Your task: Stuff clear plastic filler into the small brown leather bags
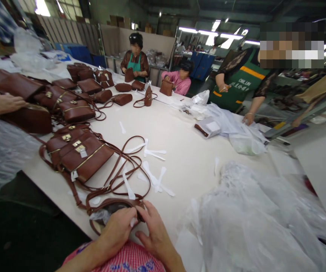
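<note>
At the table's near edge lies a brown leather bag [110,207] with its top open and clear plastic stuffing showing inside. My left hand [119,226] pinches a small white piece at the bag's opening. My right hand [155,232] rests against the bag's right end, fingers curled on its rim. Long brown straps [124,166] loop from this bag across the white table [185,158]. Just beyond it, two or three more brown bags [79,153] with gold clasps lie stacked.
White paper strips [153,175] litter the table's middle. A heap of clear plastic bags [253,223] fills the right foreground. Several brown bags [66,98] crowd the far left, where another person's hand [5,104] rests. Three people work at the far side.
</note>
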Available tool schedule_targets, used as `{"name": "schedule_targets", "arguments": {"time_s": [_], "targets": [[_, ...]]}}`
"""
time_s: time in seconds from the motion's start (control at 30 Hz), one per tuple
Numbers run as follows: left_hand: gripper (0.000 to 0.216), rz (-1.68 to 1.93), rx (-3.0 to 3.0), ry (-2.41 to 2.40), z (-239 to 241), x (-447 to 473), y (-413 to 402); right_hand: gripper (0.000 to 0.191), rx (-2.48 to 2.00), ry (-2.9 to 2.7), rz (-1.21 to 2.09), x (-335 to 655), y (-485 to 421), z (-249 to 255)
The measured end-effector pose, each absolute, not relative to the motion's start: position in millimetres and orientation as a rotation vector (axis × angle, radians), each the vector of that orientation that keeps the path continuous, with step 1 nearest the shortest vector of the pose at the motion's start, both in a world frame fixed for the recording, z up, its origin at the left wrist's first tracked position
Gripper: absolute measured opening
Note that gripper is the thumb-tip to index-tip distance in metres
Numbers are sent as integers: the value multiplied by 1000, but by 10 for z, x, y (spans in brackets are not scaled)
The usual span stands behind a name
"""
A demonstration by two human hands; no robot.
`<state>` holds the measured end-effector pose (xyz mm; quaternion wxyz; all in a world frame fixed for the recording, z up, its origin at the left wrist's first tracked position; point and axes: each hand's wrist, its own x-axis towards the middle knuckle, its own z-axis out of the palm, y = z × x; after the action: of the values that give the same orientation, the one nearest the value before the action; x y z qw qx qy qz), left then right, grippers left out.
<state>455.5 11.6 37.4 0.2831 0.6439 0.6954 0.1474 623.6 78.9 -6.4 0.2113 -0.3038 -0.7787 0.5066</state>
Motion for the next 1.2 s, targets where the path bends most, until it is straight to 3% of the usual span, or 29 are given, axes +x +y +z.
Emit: {"name": "schedule_targets", "arguments": {"time_s": [0.07, 0.33, 0.7, 0.83, 0.93, 1.03, 1.2], "targets": [[20, 445, 1686, 1884, 372, 4507, 69, 70, -780, -2203, 1404, 6150, 775, -213], [27, 488, 1623, 2133, 634, 4177, 25, 12, -581, -2328, 1054, 5678, 733, -134], [19, 757, 1338, 2208, 556, 3880, -81, 18, -617, -2164, 1263, 5811, 642, -298], [21, 686, 1328, 2164, 506, 3988, -100, 15, -707, -2273, 943, 5920, 616, -260], [22, 593, 1346, 2079, 487, 4091, -122, 23, -732, -2391, 688, 5920, 598, -114], [19, 477, 1415, 2038, 454, 4205, -137, 11, -732, -2464, 596, 5827, 580, -40], [22, 409, 1504, 2137, 347, 4332, -111, 26, -749, -2399, 344, 5715, 554, -157]]}}
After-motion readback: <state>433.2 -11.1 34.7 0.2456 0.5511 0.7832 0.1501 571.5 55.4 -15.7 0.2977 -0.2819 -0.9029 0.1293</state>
